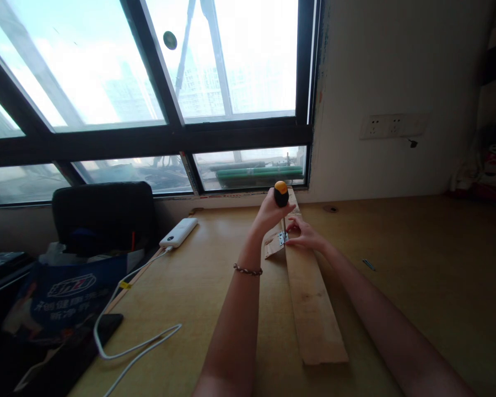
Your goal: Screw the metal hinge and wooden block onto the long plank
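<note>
My left hand point(269, 212) is wrapped round the yellow-and-black handle of a screwdriver point(281, 194), which stands upright with its shaft pointing down. The shaft's lower end meets a small silver metal hinge point(283, 238). Under the hinge lie a long wooden board point(314, 303) and, at its left side, a short wood piece point(275, 248) that sits tilted. My right hand point(305, 234) rests on the board, its thumb and fingers curled in at the hinge's right edge beside the shaft. What exactly the fingertips pinch is partly hidden, and so is any screw under the tip.
Thin metal pieces, perhaps screws point(368, 264), lie to the right on the wooden table point(397, 331). A white power bank point(179, 232) with a white cable point(138, 348) lies left. Beyond the left edge are a black chair point(103, 212) and a blue bag point(66, 298). A window backs the table.
</note>
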The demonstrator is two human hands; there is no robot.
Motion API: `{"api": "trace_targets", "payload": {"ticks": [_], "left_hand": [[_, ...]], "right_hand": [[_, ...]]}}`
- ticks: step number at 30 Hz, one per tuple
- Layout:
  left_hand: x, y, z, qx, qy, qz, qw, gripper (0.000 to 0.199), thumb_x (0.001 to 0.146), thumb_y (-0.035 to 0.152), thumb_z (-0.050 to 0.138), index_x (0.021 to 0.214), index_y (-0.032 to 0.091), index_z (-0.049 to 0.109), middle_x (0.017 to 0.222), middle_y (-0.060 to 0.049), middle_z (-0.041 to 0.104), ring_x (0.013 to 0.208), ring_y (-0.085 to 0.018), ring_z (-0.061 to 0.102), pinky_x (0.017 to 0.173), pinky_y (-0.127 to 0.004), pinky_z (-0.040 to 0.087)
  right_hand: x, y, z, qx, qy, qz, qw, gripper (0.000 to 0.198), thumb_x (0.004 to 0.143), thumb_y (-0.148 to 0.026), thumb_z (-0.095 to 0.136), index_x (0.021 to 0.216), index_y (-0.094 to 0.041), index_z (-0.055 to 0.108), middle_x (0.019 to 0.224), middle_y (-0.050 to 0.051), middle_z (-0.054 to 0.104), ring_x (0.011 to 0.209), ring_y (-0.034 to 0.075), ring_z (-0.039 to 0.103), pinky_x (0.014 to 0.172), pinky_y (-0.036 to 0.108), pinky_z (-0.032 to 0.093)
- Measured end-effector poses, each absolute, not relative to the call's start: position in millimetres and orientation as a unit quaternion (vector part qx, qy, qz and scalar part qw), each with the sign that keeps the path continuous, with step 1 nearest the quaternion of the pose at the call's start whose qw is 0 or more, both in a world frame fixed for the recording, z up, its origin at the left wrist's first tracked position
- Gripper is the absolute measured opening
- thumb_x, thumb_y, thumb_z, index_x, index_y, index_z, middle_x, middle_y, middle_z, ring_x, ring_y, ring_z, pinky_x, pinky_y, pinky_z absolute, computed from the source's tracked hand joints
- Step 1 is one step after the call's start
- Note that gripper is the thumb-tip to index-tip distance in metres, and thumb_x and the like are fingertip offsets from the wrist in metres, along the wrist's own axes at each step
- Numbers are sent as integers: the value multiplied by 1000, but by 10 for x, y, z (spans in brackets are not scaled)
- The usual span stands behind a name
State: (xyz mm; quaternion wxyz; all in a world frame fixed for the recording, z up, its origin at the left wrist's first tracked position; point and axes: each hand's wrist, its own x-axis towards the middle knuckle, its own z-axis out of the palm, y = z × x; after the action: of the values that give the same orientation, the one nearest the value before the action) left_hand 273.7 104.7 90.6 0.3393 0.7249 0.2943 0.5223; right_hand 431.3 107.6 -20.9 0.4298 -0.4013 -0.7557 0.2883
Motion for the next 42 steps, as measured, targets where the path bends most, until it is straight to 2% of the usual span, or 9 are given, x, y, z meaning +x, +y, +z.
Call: {"api": "trace_targets", "payload": {"ticks": [4,10,17,20,24,28,32,36,42], "left_hand": [[2738,1046,904,729,289,506,359,43,52,23,74,87,14,50,67,2,54,61,-10,51,57,-22,42],[2686,1047,930,725,274,517,364,34,56,26,73,80,13,52,73,-1,58,69,-14,57,64,-27,47],[2709,1009,960,672,258,527,451,39,61,11,64,87,17,36,81,-4,63,73,-17,64,67,-34,50],[2714,969,1006,661,260,520,475,39,58,8,64,85,17,37,79,-4,63,73,-17,63,68,-35,50],[2689,897,1084,699,254,498,446,39,51,9,70,85,12,50,84,-6,63,81,-18,61,70,-31,49],[2667,788,1169,727,249,467,437,41,49,12,72,89,9,59,83,-5,62,79,-16,58,70,-28,48],[2655,690,1241,736,231,447,453,43,52,10,70,95,10,61,81,-3,62,76,-13,57,73,-28,47],[2615,627,1310,737,228,447,453,43,55,11,69,97,10,60,82,-4,62,78,-14,58,74,-30,47],[2442,590,1389,765,261,473,351,41,59,16,67,99,12,58,90,-6,61,82,-16,56,74,-30,48]], "right_hand": [[4307,1067,-198,-404,-752,295,429,69,54,-32,77,111,-17,42,90,4,58,87,18,58,88,37,44],[4314,1078,-211,-405,-751,299,428,74,54,-33,77,116,-18,40,91,4,59,88,19,58,89,37,43],[4324,1088,-218,-409,-756,289,422,75,55,-34,77,117,-18,39,92,4,60,88,18,58,89,38,43],[4323,1082,-208,-405,-758,288,422,74,55,-33,77,117,-18,39,92,4,60,88,18,58,89,37,43],[4317,1070,-195,-401,-756,292,426,73,55,-33,77,116,-19,39,91,3,59,88,18,57,89,37,42],[4317,1069,-189,-403,-756,294,423,66,55,-34,77,109,-18,43,89,2,58,86,18,57,86,36,44],[4319,1070,-179,-405,-758,289,421,58,54,-34,77,102,-18,47,88,2,56,84,17,55,82,35,44],[4320,1064,-175,-410,-758,287,418,61,55,-34,76,106,-19,45,89,2,56,84,18,55,80,35,44],[4335,1094,-228,-409,-761,285,414,75,56,-33,76,118,-19,37,93,3,59,90,18,56,88,37,42]]}}
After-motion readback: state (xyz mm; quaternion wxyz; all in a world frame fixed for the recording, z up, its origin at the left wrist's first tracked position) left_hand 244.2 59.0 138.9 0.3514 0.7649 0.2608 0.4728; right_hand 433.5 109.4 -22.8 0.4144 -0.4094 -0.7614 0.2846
